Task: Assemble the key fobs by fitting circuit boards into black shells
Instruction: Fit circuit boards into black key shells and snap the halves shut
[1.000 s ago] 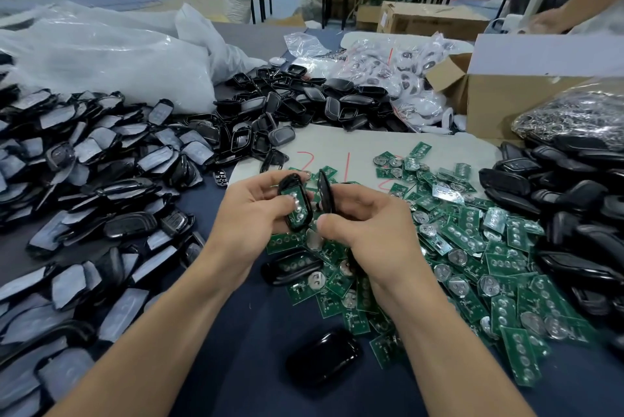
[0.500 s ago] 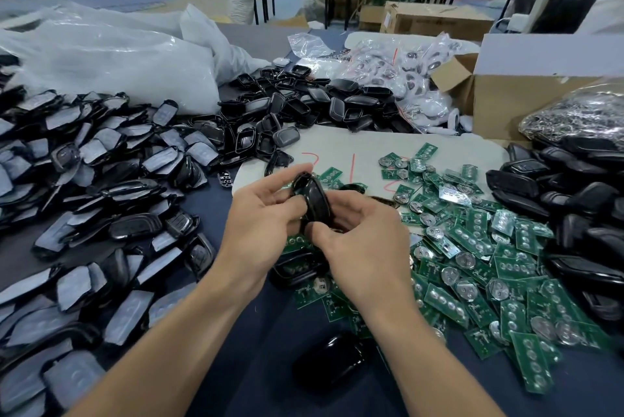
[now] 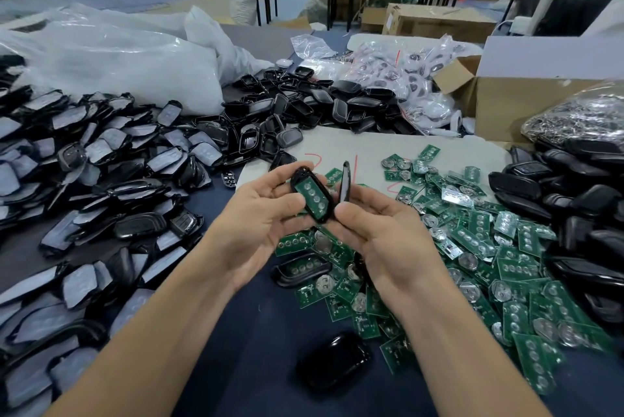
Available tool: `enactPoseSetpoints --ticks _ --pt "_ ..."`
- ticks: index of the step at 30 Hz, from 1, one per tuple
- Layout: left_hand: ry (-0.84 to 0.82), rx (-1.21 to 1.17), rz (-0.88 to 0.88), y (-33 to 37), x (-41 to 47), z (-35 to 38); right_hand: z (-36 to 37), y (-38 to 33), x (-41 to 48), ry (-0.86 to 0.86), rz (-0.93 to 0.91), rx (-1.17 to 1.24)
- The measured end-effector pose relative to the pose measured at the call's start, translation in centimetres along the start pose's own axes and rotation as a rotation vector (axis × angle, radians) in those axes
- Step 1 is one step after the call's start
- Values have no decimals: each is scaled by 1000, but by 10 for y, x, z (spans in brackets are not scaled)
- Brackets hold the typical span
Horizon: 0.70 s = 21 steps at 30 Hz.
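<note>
The left hand (image 3: 266, 214) grips a black shell half (image 3: 312, 195) with a green circuit board (image 3: 312, 195) sitting flat inside, face up so it can be checked. The right hand (image 3: 381, 234) pinches the thin, shiny cover half (image 3: 345, 182) on edge beside it, probably ready to snap on

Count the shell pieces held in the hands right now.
2: a shell half with green board seated in it, in the left hand; an edge-on shell cover in the right hand. Any behind the palms stay hidden.
</note>
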<state>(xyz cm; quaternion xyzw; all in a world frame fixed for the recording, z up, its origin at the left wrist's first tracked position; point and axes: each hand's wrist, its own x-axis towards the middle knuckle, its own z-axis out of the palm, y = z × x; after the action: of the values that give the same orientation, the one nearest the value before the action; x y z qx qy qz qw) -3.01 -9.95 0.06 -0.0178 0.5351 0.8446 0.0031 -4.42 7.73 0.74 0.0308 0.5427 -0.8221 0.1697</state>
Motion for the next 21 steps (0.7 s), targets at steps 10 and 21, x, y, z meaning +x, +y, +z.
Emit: enactPoseSetpoints --ticks 10,21 --pt "-5 36 24 -3 2 -2 -7 -9 1 -78 83 197" --pt "-20 39 -21 2 0 1 -8 -4 4 -115 38 184"
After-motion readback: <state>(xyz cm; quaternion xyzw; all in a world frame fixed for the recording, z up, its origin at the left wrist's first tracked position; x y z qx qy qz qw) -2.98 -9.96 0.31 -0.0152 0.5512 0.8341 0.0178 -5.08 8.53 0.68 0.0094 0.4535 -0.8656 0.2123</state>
